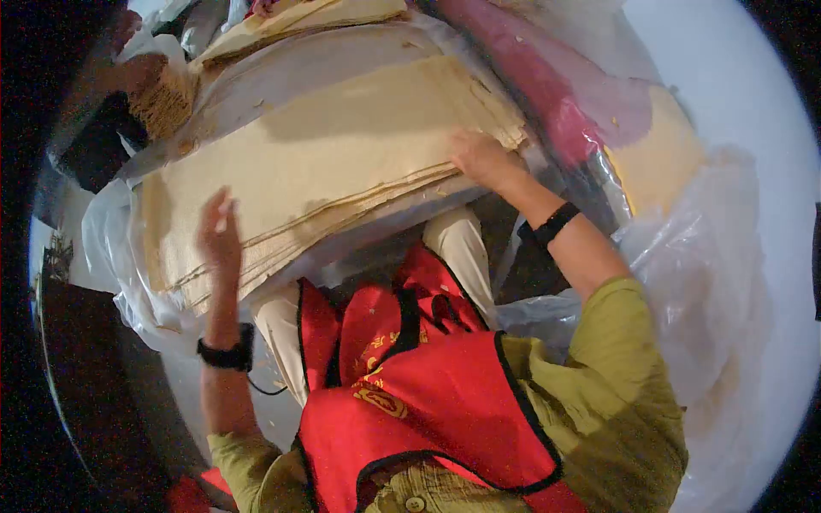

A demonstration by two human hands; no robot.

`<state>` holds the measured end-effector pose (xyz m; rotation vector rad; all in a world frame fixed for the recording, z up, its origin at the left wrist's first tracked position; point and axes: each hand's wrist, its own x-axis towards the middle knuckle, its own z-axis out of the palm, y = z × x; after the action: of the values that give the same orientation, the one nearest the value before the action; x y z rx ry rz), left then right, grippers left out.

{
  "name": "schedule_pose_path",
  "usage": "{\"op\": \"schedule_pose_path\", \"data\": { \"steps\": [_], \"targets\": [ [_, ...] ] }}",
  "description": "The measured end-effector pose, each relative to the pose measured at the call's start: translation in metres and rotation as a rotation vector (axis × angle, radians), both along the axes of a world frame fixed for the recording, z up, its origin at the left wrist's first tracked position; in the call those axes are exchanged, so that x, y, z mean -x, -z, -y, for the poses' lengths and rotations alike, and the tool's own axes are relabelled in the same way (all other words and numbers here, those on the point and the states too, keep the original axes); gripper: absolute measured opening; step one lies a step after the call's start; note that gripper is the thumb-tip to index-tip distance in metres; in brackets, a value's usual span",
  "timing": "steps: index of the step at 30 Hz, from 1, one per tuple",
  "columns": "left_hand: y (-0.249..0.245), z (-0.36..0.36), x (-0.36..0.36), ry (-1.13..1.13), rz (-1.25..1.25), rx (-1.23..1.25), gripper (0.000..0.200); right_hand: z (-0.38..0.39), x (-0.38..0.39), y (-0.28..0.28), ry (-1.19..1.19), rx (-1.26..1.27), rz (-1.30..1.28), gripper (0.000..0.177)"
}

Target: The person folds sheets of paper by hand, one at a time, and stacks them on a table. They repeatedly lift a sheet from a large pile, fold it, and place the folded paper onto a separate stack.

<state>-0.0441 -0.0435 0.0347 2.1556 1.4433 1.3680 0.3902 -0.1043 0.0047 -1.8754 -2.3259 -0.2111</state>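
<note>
A broad stack of thin, pale-yellow sheets (pixel 342 145) lies in front of my knees, its near edges layered and uneven. Over the left part of the stack is my left hand (pixel 221 235), raised and blurred by motion, with a small pale spot between thumb and fingers. My right hand (pixel 483 158) is at the right end of the stack, close above the near edge. Its fingers are bent together and point left; their tips are blurred, and I cannot tell what is in them.
Clear plastic sheeting (pixel 111 231) spreads beneath and beside the stack. More yellow sheets (pixel 342 15) lie at the far side. A brown bristly bundle (pixel 162 98) and a black object (pixel 98 141) sit at left. Pink material under plastic (pixel 547 85) stretches along the right.
</note>
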Motion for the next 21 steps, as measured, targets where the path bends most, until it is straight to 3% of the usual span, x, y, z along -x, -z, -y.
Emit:
{"op": "schedule_pose_path", "data": {
  "steps": [1,4,6,8,16,17,21],
  "targets": [
    [0.017,-0.009,-0.024,0.126,0.053,-0.066,0.021,-0.001,0.002,0.002,-0.032,0.004,0.037,0.023],
    [0.002,0.014,-0.097,0.289,0.053,0.034,0.02,0.012,0.014,-0.005,-0.062,-0.054,0.049,0.019],
    [0.003,0.018,-0.144,0.396,-0.018,-0.03,0.02,0.014,0.012,-0.007,-0.082,-0.079,0.024,0.014],
    [0.024,0.009,-0.169,0.475,-0.038,-0.043,0.022,0.01,0.01,-0.008,-0.121,-0.061,0.02,0.012],
    [0.009,0.017,-0.211,0.421,-0.389,0.151,0.027,-0.007,0.009,0.001,-0.193,-0.291,0.112,0.009],
    [0.005,0.019,-0.209,0.527,-0.424,-0.064,0.024,-0.007,0.011,-0.004,-0.169,-0.317,0.124,0.009],
    [0.005,0.015,-0.23,0.487,-0.418,-0.033,0.019,-0.01,0.021,-0.027,-0.169,-0.358,0.095,0.006]
  ]
}}
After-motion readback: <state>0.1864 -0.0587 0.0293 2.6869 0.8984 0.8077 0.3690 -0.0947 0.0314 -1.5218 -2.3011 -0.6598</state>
